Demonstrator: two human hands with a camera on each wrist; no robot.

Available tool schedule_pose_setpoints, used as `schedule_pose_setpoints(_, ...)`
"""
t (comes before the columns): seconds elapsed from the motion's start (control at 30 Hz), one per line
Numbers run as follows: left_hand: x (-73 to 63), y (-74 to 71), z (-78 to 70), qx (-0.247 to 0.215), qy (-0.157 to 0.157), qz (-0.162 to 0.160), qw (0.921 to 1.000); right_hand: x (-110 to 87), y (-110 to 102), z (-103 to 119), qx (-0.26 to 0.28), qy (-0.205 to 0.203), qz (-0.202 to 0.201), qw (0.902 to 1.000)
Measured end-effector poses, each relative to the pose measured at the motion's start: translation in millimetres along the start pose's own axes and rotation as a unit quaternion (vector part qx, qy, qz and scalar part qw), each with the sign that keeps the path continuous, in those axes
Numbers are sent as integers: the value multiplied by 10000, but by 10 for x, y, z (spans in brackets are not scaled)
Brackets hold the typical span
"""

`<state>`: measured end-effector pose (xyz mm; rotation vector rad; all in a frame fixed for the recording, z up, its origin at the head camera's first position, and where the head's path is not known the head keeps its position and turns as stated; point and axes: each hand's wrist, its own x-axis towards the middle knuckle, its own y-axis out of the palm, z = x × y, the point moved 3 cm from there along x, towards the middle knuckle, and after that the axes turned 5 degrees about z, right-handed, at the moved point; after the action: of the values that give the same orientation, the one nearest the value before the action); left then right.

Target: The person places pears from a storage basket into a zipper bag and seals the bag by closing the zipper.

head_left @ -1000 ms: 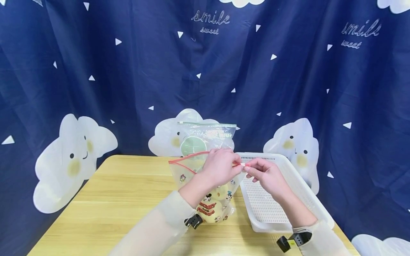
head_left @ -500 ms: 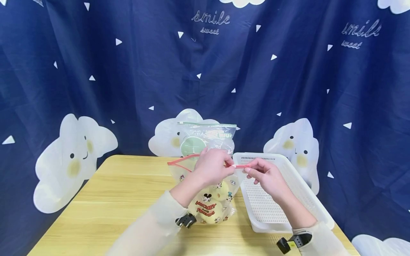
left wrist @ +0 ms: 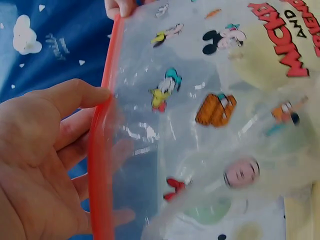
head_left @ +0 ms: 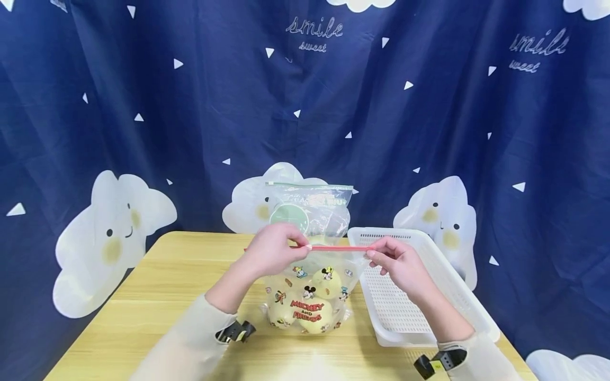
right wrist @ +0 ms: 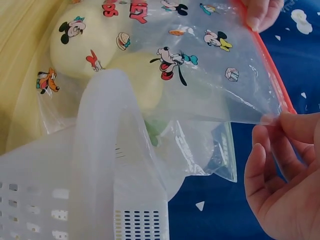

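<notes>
A clear slider zip bag [head_left: 310,291] with a red zip [head_left: 340,248], cartoon figures and red lettering stands upright on the table. Several pale yellow round things [head_left: 328,283] show through its plastic. My left hand [head_left: 276,248] pinches the zip left of its middle, thumb and index finger at the small white slider [head_left: 309,247]. Its other fingers lie behind the plastic in the left wrist view. Thumb and fingers of my right hand [head_left: 397,264] pinch the zip's right end. Between the hands the red strip runs straight and taut.
Right behind stands a second clear bag [head_left: 333,211] with a green zip and a round green patch [head_left: 289,217]. A white perforated plastic basket [head_left: 395,301] sits to the right, its rim close to the bag. The wooden table [head_left: 157,296] ends at a blue curtain [head_left: 200,106].
My left hand has slid left along the zip with the slider, away from the right hand. The zip's gaping left part now lies flat and straight. My right hand has stayed in place.
</notes>
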<state>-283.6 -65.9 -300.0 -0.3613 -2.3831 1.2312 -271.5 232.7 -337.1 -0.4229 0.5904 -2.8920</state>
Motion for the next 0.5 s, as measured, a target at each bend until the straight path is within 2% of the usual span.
schedule_pose_setpoints(0.5,-250,-266,417,-631,258,-194,9975,22,-32,-62,17,24,-98,9999)
